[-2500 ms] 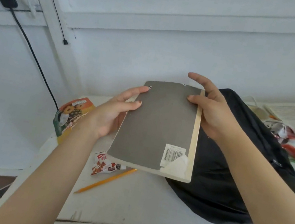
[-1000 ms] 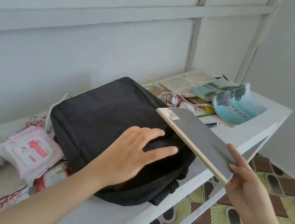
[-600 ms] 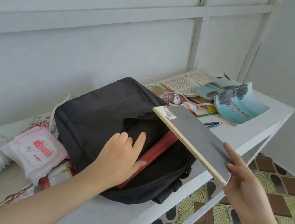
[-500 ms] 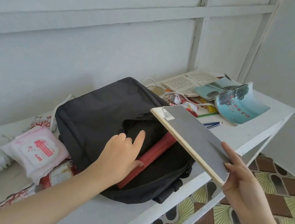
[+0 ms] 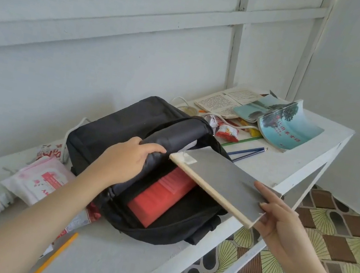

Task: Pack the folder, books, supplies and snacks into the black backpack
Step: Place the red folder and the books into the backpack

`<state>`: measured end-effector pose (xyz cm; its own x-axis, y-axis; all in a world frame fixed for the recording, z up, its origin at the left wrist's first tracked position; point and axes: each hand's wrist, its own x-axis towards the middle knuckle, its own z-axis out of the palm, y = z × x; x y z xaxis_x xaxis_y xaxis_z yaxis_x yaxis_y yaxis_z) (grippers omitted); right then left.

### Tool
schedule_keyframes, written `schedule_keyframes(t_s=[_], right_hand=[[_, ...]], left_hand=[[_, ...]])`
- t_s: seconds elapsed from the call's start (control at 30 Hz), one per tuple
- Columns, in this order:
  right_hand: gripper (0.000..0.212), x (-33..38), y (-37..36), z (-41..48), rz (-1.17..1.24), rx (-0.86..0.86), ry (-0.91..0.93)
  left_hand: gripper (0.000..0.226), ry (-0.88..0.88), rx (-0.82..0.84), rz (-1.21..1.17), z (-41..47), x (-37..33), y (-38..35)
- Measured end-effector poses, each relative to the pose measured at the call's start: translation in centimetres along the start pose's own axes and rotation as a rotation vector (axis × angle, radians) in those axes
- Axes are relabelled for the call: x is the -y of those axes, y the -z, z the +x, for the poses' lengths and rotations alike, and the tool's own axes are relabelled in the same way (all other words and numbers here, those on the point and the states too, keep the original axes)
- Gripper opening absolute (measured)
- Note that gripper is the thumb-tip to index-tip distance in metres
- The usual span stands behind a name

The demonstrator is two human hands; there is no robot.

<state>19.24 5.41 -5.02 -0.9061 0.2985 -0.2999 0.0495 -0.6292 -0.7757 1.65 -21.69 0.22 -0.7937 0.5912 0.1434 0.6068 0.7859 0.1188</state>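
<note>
With the red folder (image 5: pixel 161 195) already inside the black backpack (image 5: pixel 113 129), the left hand (image 5: pixel 125 161) grips its flap open, the right hand (image 5: pixel 279 222) pinches a grey book (image 5: pixel 219 181) above its mouth, and books (image 5: pixel 288 129), pencils (image 5: pixel 247 151) and snacks (image 5: pixel 227 130) beside it remain unpacked.

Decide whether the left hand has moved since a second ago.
Yes. The left hand went from flat on the black backpack to lifting its flap, exposing the red folder.
</note>
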Motion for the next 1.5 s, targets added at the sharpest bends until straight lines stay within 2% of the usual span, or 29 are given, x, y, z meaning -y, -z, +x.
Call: schedule_keyframes(t_s=[0.07, 0.13, 0.2, 0.33, 0.47, 0.67, 0.87, 1.0, 1.17, 1.23, 1.37, 1.4, 1.5], right_hand=[[0.039, -0.5, -0.2, 0.0, -0.094, -0.033, -0.012], [0.035, -0.7, -0.4, 0.0, -0.18, -0.062, -0.016], [0.036, -0.8, -0.4, 0.0, -0.274, -0.094, -0.018], [0.045, -0.8, -0.7, 0.0, -0.391, -0.109, -0.006], [0.046, -0.4, -0.9, -0.3, -0.37, -0.08, 0.036], [0.043, 1.4, -0.7, -1.0, -0.232, 0.101, 0.053], [0.045, 2.3, -2.8, 0.8, -0.306, 0.241, 0.02], [0.047, 1.9, -5.6, 3.4, -0.32, 0.255, -0.013], [0.052, 0.1, -9.6, 7.2, -0.36, 0.139, -0.06], [0.054, -0.4, -11.0, 8.2, -0.357, 0.147, -0.068], [0.069, -0.7, -12.3, 9.3, -0.065, 0.235, -0.12], [0.074, -1.0, -12.2, 9.5, -0.058, 0.234, -0.098], [0.085, -2.6, -11.6, 9.5, -0.352, 0.195, 0.048]], left_hand=[[0.041, 0.003, 0.021, 0.096, -0.6, -0.7, -0.1], [0.064, 0.014, 0.076, 0.229, -1.0, -0.9, -0.3], [0.074, 0.029, 0.106, 0.267, -0.9, -1.0, -0.3], [0.07, 0.006, 0.112, 0.051, -0.7, -0.7, 0.5], [0.071, 0.013, 0.06, -0.136, -0.4, 0.1, 3.2], [0.065, -0.027, -0.1, -0.045, 0.8, 0.3, 5.7], [0.061, -0.056, -0.164, 0.031, 1.1, -0.8, 6.4], [0.061, -0.063, -0.164, 0.042, 1.0, -1.2, 6.7], [0.062, -0.051, -0.167, 0.042, 0.6, -1.7, 6.9], [0.062, -0.047, -0.166, 0.04, 0.5, -1.7, 6.9], [0.061, -0.04, -0.165, 0.02, 0.3, -1.5, 6.9], [0.061, -0.037, -0.166, 0.013, 0.3, -1.3, 6.9], [0.061, -0.026, -0.155, -0.008, 0.3, -1.2, 6.9]])
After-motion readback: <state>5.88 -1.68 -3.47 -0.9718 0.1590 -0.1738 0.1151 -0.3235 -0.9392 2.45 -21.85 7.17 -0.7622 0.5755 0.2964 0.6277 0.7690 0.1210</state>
